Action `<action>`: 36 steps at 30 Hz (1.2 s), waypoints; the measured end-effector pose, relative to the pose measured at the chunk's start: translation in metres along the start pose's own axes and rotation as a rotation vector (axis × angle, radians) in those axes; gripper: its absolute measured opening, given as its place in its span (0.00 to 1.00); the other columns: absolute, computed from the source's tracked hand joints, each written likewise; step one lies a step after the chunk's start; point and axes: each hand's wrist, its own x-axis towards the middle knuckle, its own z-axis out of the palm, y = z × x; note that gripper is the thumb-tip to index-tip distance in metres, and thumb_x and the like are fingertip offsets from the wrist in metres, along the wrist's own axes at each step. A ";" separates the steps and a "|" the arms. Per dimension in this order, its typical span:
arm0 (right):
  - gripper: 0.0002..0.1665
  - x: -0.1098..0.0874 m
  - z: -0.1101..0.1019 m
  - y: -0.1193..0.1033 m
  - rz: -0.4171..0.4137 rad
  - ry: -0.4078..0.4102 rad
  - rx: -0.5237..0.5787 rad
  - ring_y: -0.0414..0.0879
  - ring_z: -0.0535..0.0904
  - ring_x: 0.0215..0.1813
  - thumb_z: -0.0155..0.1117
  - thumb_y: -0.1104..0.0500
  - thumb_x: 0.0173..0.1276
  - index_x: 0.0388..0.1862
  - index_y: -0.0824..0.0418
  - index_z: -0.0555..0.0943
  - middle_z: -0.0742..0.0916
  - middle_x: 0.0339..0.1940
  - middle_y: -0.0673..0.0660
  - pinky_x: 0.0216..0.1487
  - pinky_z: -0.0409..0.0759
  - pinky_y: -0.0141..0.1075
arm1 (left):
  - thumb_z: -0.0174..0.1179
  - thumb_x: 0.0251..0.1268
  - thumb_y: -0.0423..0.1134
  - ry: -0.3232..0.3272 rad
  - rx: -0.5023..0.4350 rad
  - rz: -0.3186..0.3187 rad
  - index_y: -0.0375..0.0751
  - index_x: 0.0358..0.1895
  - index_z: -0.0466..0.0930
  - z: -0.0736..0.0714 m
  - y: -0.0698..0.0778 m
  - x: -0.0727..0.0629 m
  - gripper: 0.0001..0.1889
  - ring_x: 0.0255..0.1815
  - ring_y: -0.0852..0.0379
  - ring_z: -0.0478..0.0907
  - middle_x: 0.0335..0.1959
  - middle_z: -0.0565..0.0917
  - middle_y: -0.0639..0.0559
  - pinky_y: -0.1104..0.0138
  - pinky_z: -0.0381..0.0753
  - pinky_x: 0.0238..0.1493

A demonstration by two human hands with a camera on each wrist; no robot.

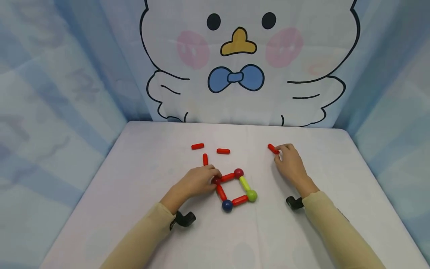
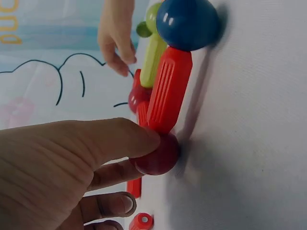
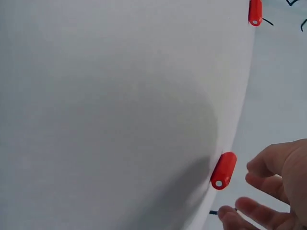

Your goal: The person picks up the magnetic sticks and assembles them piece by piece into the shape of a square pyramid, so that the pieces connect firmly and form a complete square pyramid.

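Note:
My left hand (image 1: 199,181) pinches a dark red ball (image 2: 162,159) between thumb and fingers. This ball is a corner of a four-sided frame of balls and sticks flat on the table. A blue ball (image 1: 227,206), a green ball (image 1: 252,195) and another red ball (image 1: 239,173) form the remaining corners. Three sides are red sticks, among them the lower stick (image 1: 240,200); one is a yellow-green stick (image 1: 245,183). At the right, my right hand (image 1: 291,164) is beside a loose red stick (image 3: 224,171). A small gap separates its loosely bent fingers from the stick in the right wrist view.
Further loose red sticks lie beyond the frame: one at the far left (image 1: 197,146), one right of it (image 1: 223,151), and one close to the left hand (image 1: 205,159). The white table (image 1: 151,149) ends at a printed curtain (image 1: 235,104).

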 end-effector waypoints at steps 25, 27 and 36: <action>0.24 -0.011 0.003 -0.029 0.240 -0.285 0.283 0.58 0.82 0.53 0.67 0.58 0.71 0.62 0.67 0.77 0.85 0.57 0.68 0.52 0.84 0.43 | 0.80 0.37 0.69 0.002 0.031 -0.050 0.45 0.72 0.69 0.006 0.024 -0.011 0.57 0.63 0.54 0.73 0.66 0.73 0.50 0.58 0.85 0.57; 0.23 -0.016 0.004 -0.035 0.225 -0.291 0.335 0.57 0.82 0.53 0.68 0.58 0.70 0.60 0.64 0.75 0.86 0.56 0.66 0.51 0.84 0.42 | 0.80 0.36 0.70 -0.019 0.013 -0.052 0.44 0.78 0.62 0.007 0.020 -0.011 0.64 0.71 0.50 0.69 0.74 0.68 0.47 0.53 0.82 0.63; 0.17 -0.031 0.008 -0.064 0.049 -0.295 0.451 0.53 0.85 0.54 0.69 0.62 0.69 0.54 0.59 0.76 0.91 0.50 0.60 0.55 0.79 0.46 | 0.78 0.40 0.70 -0.061 -0.027 -0.015 0.44 0.80 0.61 0.011 0.012 -0.005 0.63 0.73 0.50 0.68 0.74 0.70 0.48 0.52 0.78 0.68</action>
